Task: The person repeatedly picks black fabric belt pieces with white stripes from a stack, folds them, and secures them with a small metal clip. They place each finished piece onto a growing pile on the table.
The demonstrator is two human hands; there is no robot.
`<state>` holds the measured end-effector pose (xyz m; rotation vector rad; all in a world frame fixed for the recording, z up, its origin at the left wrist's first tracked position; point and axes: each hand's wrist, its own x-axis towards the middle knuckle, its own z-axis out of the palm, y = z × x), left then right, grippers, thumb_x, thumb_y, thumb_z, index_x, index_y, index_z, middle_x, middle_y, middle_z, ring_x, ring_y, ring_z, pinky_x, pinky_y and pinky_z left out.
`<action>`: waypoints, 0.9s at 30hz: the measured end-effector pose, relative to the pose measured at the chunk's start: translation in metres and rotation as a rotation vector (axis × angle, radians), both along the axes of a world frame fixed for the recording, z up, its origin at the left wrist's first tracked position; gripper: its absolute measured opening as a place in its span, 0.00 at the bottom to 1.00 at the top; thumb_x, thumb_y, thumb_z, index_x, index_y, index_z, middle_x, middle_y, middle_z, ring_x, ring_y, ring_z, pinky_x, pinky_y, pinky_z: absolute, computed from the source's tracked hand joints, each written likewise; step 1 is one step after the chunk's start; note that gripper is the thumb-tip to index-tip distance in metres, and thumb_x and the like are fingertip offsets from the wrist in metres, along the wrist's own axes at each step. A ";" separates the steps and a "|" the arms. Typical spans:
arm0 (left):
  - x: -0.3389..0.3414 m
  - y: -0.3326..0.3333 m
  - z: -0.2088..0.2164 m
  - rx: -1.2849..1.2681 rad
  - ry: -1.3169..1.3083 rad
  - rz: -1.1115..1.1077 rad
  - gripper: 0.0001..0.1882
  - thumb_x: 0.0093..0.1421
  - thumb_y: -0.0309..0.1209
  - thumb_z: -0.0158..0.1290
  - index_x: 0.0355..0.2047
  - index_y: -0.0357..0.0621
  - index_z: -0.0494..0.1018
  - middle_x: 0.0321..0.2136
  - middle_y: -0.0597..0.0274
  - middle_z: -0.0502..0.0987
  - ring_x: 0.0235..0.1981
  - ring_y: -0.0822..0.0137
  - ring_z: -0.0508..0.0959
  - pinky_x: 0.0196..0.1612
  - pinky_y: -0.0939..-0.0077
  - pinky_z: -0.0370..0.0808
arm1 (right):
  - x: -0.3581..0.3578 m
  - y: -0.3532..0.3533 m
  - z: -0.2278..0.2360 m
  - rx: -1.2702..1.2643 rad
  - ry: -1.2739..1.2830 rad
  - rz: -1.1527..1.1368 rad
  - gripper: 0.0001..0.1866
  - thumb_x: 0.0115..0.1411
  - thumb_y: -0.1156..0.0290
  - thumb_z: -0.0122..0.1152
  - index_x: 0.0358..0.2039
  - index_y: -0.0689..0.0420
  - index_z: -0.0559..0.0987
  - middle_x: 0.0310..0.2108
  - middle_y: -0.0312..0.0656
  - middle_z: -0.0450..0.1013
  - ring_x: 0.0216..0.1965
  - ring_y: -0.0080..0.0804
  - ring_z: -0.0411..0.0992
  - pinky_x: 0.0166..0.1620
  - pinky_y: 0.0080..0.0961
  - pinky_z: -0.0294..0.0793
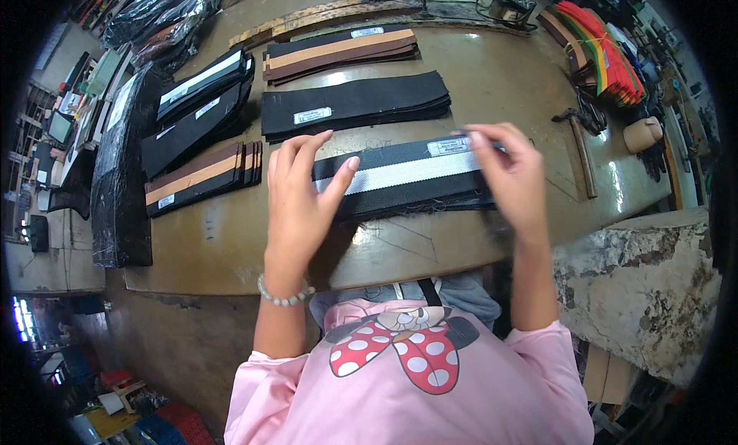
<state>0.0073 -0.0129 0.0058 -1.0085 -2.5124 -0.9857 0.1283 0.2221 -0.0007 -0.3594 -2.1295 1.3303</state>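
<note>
A stack of black webbing strips with a white centre stripe (pixel 400 171) lies near the table's front edge. A small pale label (pixel 448 147) sits near its right end, and loose threads fray along its near edge. My left hand (pixel 298 187) is at the stack's left end, thumb and fingers apart, the thumb over the white stripe. At the right end, my right hand (pixel 511 172) pinches the top strip beside the label between thumb and forefinger; its other fingers are partly hidden. Just beyond lies a plain black labelled stack of strips (pixel 361 103).
Brown-and-tan strip stacks (pixel 346 53) lie at the back and left, beside more black stacks (pixel 204 122). A plastic-wrapped bundle (pixel 123 176) lines the left edge. At right are a hammer (pixel 582 153), a beige container (pixel 643 134) and red, green and yellow strips (pixel 607 57).
</note>
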 end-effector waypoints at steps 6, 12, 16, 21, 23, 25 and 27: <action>-0.024 0.000 -0.014 -0.049 -0.160 -0.112 0.12 0.57 0.33 0.63 0.40 0.43 0.83 0.35 0.58 0.79 0.38 0.59 0.74 0.45 0.67 0.70 | -0.060 -0.067 -0.017 -0.023 0.008 0.168 0.08 0.60 0.75 0.64 0.37 0.66 0.83 0.30 0.44 0.75 0.30 0.27 0.76 0.34 0.21 0.78; -0.028 0.009 -0.027 0.086 -0.188 -0.101 0.06 0.60 0.29 0.60 0.34 0.37 0.79 0.31 0.58 0.78 0.33 0.60 0.74 0.38 0.68 0.70 | -0.057 -0.065 -0.027 0.059 0.039 0.128 0.05 0.59 0.78 0.65 0.36 0.65 0.83 0.28 0.39 0.74 0.29 0.20 0.71 0.32 0.16 0.73; -0.028 0.011 -0.033 0.052 -0.147 -0.102 0.06 0.62 0.28 0.58 0.34 0.37 0.77 0.31 0.57 0.77 0.32 0.61 0.73 0.36 0.67 0.70 | -0.059 -0.068 -0.030 0.138 0.067 0.109 0.04 0.55 0.77 0.66 0.33 0.62 0.83 0.25 0.42 0.74 0.29 0.33 0.73 0.34 0.28 0.75; -0.029 0.013 -0.037 0.141 -0.182 -0.086 0.07 0.63 0.28 0.57 0.34 0.36 0.76 0.31 0.57 0.76 0.30 0.62 0.73 0.34 0.69 0.70 | -0.062 -0.069 -0.031 0.224 0.050 0.092 0.04 0.54 0.76 0.67 0.32 0.61 0.83 0.25 0.41 0.74 0.30 0.36 0.73 0.35 0.32 0.74; -0.029 0.014 -0.039 0.196 -0.173 -0.093 0.08 0.64 0.29 0.57 0.35 0.35 0.76 0.31 0.57 0.76 0.29 0.62 0.74 0.33 0.70 0.70 | -0.063 -0.070 -0.031 0.254 0.043 0.091 0.04 0.54 0.76 0.67 0.31 0.61 0.83 0.25 0.42 0.74 0.30 0.37 0.73 0.35 0.32 0.74; -0.030 0.015 -0.041 0.211 -0.158 -0.095 0.08 0.64 0.29 0.57 0.35 0.35 0.76 0.30 0.57 0.76 0.29 0.62 0.74 0.33 0.70 0.70 | -0.063 -0.070 -0.029 0.292 0.038 0.092 0.04 0.54 0.76 0.67 0.31 0.61 0.83 0.26 0.42 0.74 0.30 0.38 0.73 0.36 0.32 0.73; -0.030 0.016 -0.041 0.189 -0.172 -0.083 0.08 0.64 0.30 0.57 0.35 0.35 0.76 0.30 0.57 0.76 0.28 0.62 0.74 0.33 0.71 0.70 | -0.061 -0.067 -0.025 0.229 0.054 0.121 0.05 0.57 0.76 0.67 0.33 0.63 0.83 0.27 0.40 0.75 0.28 0.27 0.72 0.31 0.23 0.72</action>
